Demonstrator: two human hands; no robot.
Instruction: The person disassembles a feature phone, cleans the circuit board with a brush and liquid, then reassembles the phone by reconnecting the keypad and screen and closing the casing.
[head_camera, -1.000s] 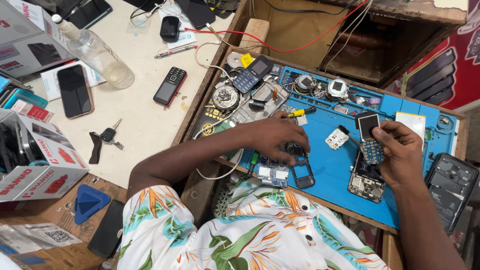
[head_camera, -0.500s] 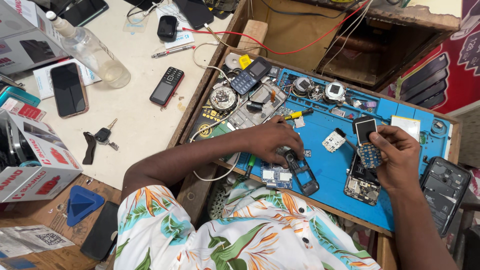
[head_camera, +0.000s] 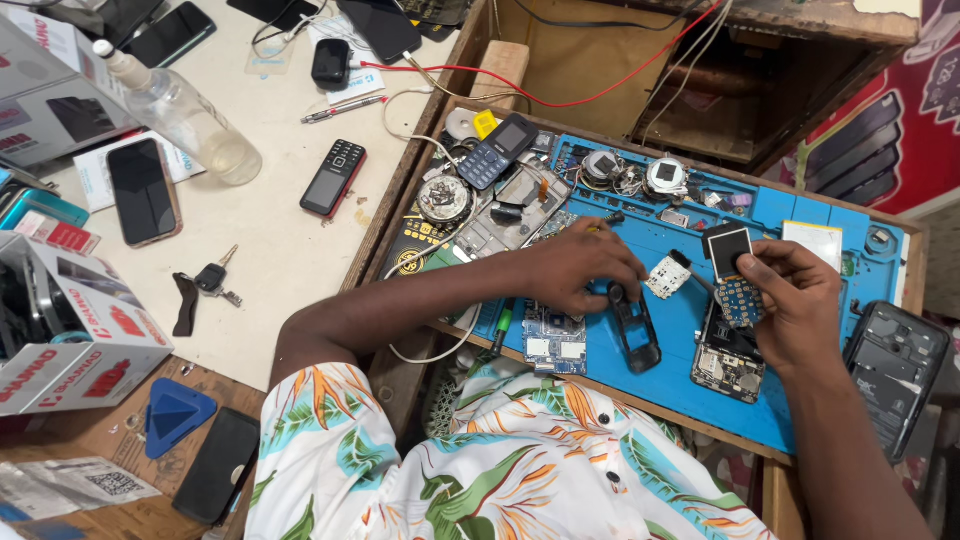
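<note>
Here, the left hand (head_camera: 580, 265) rests curled on the black phone frame (head_camera: 634, 328), which lies on the blue mat (head_camera: 660, 370), long axis toward the person. The right hand (head_camera: 790, 300), well apart, pinches a keypad board (head_camera: 738, 300).

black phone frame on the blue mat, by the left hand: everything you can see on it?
The black phone frame is a slim, oblong shell, apparently plastic, with open cut-outs through which the blue mat shows. It lies flat on the mat, long axis running toward the person and tilted slightly. Its far end sits under the fingertips of the left hand, which appear to touch it. A small circuit board lies beside it, apart. No screen or keypad is fitted.
</note>
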